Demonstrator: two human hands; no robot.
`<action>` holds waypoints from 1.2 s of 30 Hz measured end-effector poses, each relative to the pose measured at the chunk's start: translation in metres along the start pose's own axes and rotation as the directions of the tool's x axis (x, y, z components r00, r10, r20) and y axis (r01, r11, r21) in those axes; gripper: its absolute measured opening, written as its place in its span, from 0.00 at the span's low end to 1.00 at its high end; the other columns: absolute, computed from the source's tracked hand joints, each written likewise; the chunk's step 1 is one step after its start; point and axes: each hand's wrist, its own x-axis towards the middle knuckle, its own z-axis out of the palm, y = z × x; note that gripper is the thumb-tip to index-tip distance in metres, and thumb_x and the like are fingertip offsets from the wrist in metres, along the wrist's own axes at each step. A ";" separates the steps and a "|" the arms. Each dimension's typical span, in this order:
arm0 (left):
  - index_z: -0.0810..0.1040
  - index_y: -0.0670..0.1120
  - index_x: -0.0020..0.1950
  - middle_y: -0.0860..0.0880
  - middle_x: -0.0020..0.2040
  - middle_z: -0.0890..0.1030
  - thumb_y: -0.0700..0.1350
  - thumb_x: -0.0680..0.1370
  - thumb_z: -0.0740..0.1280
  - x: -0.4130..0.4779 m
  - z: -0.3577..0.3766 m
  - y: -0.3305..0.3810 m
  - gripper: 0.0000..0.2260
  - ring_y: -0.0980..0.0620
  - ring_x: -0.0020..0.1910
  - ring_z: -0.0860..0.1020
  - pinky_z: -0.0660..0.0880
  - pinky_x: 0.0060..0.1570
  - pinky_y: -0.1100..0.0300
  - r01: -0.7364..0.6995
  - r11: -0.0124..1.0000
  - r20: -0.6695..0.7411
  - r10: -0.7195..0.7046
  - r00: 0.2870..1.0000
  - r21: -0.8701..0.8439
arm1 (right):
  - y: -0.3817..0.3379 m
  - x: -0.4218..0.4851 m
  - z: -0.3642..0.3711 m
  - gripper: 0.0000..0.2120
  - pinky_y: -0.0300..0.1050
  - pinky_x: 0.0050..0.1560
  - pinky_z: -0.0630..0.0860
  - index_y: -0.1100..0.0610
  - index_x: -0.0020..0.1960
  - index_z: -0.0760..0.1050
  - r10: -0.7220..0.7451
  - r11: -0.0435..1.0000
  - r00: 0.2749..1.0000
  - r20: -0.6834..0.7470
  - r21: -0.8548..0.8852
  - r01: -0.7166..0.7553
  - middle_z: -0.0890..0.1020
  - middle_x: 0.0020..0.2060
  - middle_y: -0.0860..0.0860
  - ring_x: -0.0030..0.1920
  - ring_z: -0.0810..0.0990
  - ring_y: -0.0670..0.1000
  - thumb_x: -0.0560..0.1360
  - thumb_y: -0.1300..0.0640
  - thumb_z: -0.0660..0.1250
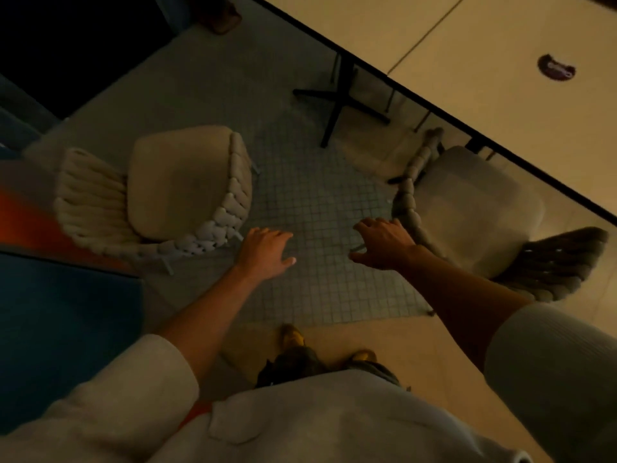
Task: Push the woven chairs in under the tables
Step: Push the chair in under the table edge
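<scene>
Neither chair looks properly tucked in yet, so most of the job seems to be left. The left chair (pixel 180 182) stands out on the tiled floor (pixel 317 202), well apart from the worktop (pixel 484 45). Its seat is fully in view and nothing is over it. The right chair (pixel 477 202) is closer: the front of its seat sits right at the dark edge of the worktop and perhaps just under it. Most of the cushion and the whole backrest are out in the open, though, so I judge it partly in at best.

Both chairs have a plain padded seat cushion wrapped by thick, rope-like woven bands that form the arms and back, on thin metal legs. The left one reads pale cream, the right one greyer in the dim, blurred light.

The left hand (pixel 263 252) is stretched forward with relaxed, spread fingers and holds nothing; it is just beside the woven arm of the left chair. The right hand (pixel 384 243) reaches out with loosely bent fingers and seems to hold nothing. It is near the woven arm of the right chair, but I cannot tell whether it touches it.
</scene>
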 end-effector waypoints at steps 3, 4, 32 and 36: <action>0.69 0.52 0.77 0.50 0.71 0.77 0.65 0.77 0.66 -0.014 -0.004 -0.033 0.32 0.45 0.69 0.74 0.67 0.68 0.50 0.051 0.998 -0.017 -0.052 0.999 -0.024 | -0.028 0.019 -0.016 0.39 0.57 0.72 0.66 0.51 0.78 0.63 -0.053 0.999 0.998 0.019 -0.010 0.054 0.68 0.76 0.52 0.74 0.69 0.55 0.75 0.30 0.64; 0.69 0.52 0.77 0.50 0.70 0.78 0.65 0.77 0.66 -0.018 -0.005 -0.043 0.32 0.45 0.68 0.75 0.68 0.67 0.50 0.064 0.997 -0.024 -0.065 0.998 -0.034 | -0.037 0.026 -0.020 0.39 0.58 0.73 0.65 0.52 0.78 0.63 -0.074 0.997 0.997 0.017 -0.014 0.074 0.67 0.77 0.52 0.74 0.68 0.55 0.75 0.30 0.64; 0.74 0.50 0.69 0.47 0.63 0.81 0.66 0.69 0.61 -0.033 0.009 -0.288 0.33 0.43 0.59 0.79 0.74 0.56 0.50 0.573 0.769 0.126 -0.563 0.817 -0.284 | -0.221 0.287 -0.072 0.38 0.55 0.67 0.68 0.51 0.77 0.64 -0.584 0.774 0.785 0.207 -0.149 0.615 0.71 0.73 0.53 0.72 0.70 0.57 0.74 0.35 0.68; 0.74 0.52 0.70 0.47 0.63 0.81 0.67 0.69 0.61 -0.040 0.005 -0.320 0.33 0.43 0.57 0.80 0.77 0.56 0.48 0.627 0.666 0.138 -0.633 0.762 -0.405 | -0.232 0.308 -0.069 0.35 0.55 0.66 0.67 0.49 0.72 0.69 -0.593 0.783 0.781 0.198 -0.085 0.616 0.74 0.69 0.50 0.70 0.71 0.56 0.71 0.35 0.71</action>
